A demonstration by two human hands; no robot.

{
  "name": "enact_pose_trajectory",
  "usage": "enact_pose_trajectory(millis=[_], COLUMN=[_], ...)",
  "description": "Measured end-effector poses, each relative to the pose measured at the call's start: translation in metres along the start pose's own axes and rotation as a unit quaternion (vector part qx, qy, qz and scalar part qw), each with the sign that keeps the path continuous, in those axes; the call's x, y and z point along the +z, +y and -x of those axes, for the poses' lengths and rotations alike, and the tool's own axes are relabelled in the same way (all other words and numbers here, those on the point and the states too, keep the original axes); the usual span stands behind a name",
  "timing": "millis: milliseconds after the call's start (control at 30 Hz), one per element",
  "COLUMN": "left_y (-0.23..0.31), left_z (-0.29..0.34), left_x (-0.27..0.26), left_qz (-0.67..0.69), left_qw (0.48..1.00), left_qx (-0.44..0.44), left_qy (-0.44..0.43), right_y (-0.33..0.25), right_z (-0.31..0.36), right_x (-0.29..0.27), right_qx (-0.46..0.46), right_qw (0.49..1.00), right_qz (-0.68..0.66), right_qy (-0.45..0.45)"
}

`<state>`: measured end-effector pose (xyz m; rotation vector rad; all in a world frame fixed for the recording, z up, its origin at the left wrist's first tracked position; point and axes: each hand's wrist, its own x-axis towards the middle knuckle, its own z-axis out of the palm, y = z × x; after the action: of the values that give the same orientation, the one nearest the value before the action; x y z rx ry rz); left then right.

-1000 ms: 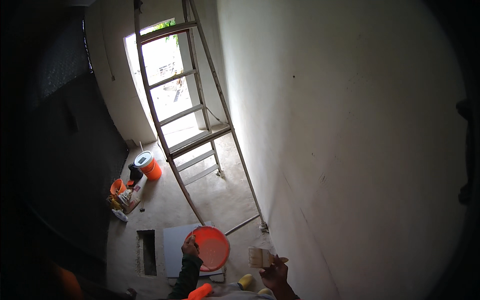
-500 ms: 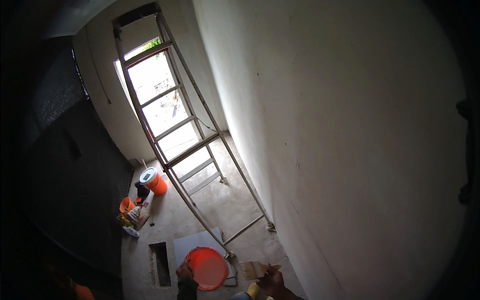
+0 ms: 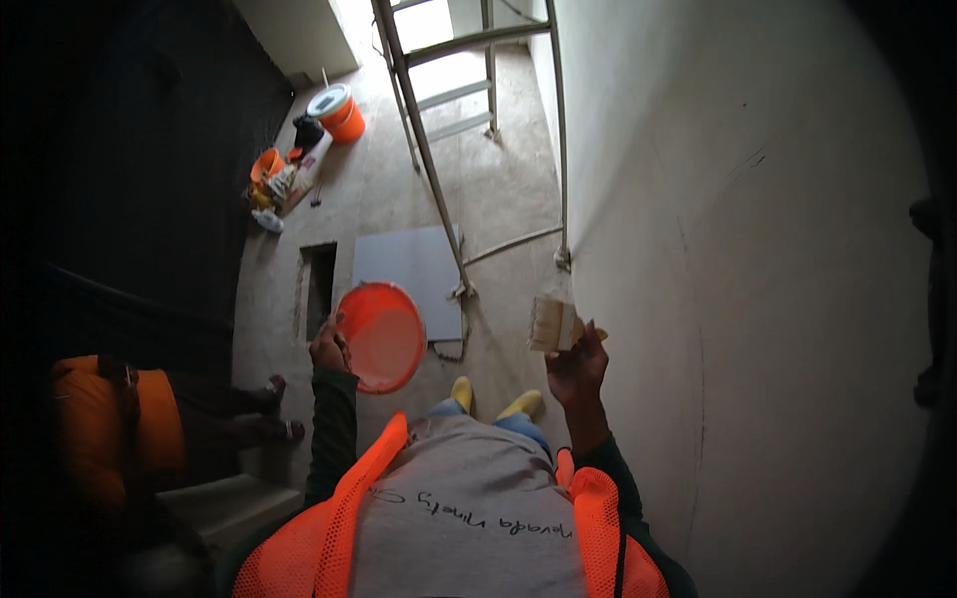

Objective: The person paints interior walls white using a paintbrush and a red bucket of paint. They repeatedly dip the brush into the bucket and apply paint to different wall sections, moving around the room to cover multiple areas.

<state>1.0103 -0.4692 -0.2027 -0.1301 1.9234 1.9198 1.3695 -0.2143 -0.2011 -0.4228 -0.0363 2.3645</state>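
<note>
My left hand (image 3: 330, 347) grips the rim of an orange bucket (image 3: 380, 337) at its left side, and the bucket's open mouth faces me. Pale liquid or residue seems to coat its inside. In my right hand (image 3: 578, 369) is a wide paintbrush (image 3: 554, 324) with pale bristles and a wooden handle. Its bristles point left, toward the bucket but apart from it. The brush hangs clear of the plastered wall (image 3: 797, 299) on the right.
A metal stepladder (image 3: 429, 169) stands ahead, its foot by a grey board (image 3: 409, 249) on the floor. Left of the board is a rectangular floor hole (image 3: 318, 289). A lidded orange bucket (image 3: 342, 118) and bags stand farther off. Another person in orange (image 3: 120, 419) is at left.
My view has tilted down, bringing my vest, shirt and yellow boots into sight. Both hands still hold the bucket and paintbrush, which now appear higher in the picture.
</note>
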Motion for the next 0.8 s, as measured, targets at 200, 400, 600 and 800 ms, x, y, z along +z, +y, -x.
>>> enact_pose_trajectory(millis=[200,400,600,800], left_y=[0.005,-0.016,-0.049,-0.076], left_z=[0.018,0.049,0.060,0.021], left_x=[-0.050,-0.080,-0.127,-0.153], left_qz=[0.082,0.079,0.022,0.029], left_qw=[0.996,0.988,0.985,0.984], left_qx=[0.008,0.029,-0.019,-0.068], left_qy=[0.031,0.130,0.172,0.161], right_y=[0.002,-0.003,-0.009,-0.007], right_z=[0.022,0.009,-0.016,-0.019], right_x=[0.003,-0.012,-0.016,-0.031], right_qx=[-0.026,0.051,0.051,0.031], right_qw=[0.995,0.987,0.985,0.986], right_qz=[0.046,0.112,0.138,0.101], right_qy=[0.086,0.101,0.091,0.128])
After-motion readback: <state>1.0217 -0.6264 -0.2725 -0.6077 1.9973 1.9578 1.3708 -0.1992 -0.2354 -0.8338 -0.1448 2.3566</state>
